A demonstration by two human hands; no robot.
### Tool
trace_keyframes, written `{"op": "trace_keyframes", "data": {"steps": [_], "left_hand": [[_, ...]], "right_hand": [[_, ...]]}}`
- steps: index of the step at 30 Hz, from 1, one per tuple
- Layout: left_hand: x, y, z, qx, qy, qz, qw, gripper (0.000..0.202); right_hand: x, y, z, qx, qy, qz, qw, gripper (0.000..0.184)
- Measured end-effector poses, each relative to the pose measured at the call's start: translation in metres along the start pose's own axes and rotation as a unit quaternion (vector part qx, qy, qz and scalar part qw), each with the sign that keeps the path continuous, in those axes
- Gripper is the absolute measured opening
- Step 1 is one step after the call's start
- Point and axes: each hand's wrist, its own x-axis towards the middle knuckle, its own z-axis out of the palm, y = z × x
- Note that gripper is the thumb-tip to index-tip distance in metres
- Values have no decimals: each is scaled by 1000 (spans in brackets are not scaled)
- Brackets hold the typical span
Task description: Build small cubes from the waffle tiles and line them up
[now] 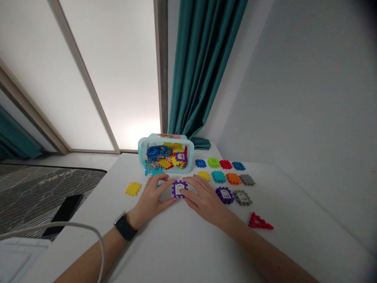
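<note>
A purple notched building tile [179, 189] with a white window print is between my hands, over the white table. My left hand [154, 192], with a dark watch on its wrist, pinches the tile's left side. On the tile's right side the fingers of my right hand [204, 196] are closed. A teal bin [191, 157] lies tipped with its mouth towards me, full of mixed coloured tiles. Nearest to my right hand are a stack of purple window tiles [225, 195] and a yellow tile [204, 175]. Left of my left hand lies another yellow tile [133, 189].
Sorted tiles lie in rows at the right, among them green [213, 162], orange [233, 179] and grey window [243, 197] ones. A red triangular piece [259, 221] lies nearer me. A pale cable [73, 224] crosses at the left. Behind the bin hangs a teal curtain [203, 70].
</note>
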Motion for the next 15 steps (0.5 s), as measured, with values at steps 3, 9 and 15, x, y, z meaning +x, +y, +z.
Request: {"op": "trace_keyframes", "data": {"steps": [3,9,15], "left_hand": [[5,6,5,-11,2,-2,1000,47],[22,18,18,-19,-37,2,999,47],[46,33,42,-45,-47,9,998,48]], "right_hand": [[-4,4,-6,17,0,18,1000,27],[-22,14,-21,22,-9,61,998,29],[-41,35,-38,38,-7,94,995,31]]}}
